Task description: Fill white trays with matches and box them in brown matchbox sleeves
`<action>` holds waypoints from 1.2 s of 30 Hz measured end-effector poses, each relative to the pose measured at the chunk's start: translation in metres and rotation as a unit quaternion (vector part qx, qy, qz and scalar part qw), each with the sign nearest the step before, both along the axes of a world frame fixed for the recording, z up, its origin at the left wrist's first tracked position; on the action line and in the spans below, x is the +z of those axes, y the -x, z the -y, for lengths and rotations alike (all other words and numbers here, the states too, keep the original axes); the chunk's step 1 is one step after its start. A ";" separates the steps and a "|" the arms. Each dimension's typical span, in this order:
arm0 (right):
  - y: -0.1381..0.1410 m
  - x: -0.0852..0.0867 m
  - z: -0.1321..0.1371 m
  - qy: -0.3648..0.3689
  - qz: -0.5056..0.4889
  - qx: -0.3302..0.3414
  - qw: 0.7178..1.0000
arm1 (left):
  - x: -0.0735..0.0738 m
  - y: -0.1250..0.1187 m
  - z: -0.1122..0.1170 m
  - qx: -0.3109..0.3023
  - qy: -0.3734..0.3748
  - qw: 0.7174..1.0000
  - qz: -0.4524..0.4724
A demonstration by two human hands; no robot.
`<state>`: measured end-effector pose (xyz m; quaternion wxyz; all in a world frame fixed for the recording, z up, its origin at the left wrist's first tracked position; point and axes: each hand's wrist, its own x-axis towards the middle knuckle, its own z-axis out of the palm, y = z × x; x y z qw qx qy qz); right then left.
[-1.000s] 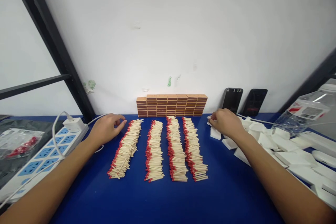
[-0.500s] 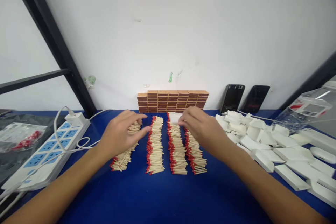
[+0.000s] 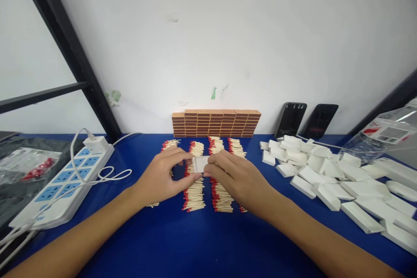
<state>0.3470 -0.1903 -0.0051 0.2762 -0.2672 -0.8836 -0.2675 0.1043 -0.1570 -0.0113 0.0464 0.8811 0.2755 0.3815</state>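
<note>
A small white matchbox tray (image 3: 200, 164) is held level above the rows of matches, its white inside showing. My right hand (image 3: 233, 176) grips the tray's right end, the fingers curled over it. At the left end, my left hand (image 3: 167, 171) has its thumb and forefinger on the tray's two long edges. Beneath lie rows of red-tipped matches, among them one row (image 3: 194, 193) under the tray and another (image 3: 222, 197) under my right fingers. The outer left row (image 3: 171, 143) and outer right row (image 3: 236, 145) are partly covered by my hands.
Stacked brown matchbox sleeves (image 3: 216, 124) stand against the wall. Many loose white trays (image 3: 321, 173) are heaped on the right, near two dark phones (image 3: 291, 119) and a clear plastic bag (image 3: 374, 134). A power strip (image 3: 63, 184) with white cables lies left on the blue tabletop (image 3: 195, 243).
My right hand has brought the white tray toward me and left, over the middle rows. My left hand has moved right to meet the tray's left end.
</note>
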 end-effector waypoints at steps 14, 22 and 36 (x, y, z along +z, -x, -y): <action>-0.051 0.004 -0.038 0.155 -0.217 -0.048 0.963 | -0.003 0.011 -0.017 0.028 -0.091 0.996 -0.002; -0.071 -0.018 -0.061 0.256 -0.127 -0.075 0.956 | -0.008 0.019 -0.029 0.035 -0.129 0.990 -0.054; -0.056 -0.022 -0.052 0.309 -0.099 -0.077 0.943 | -0.006 0.018 -0.028 0.020 -0.166 0.984 -0.063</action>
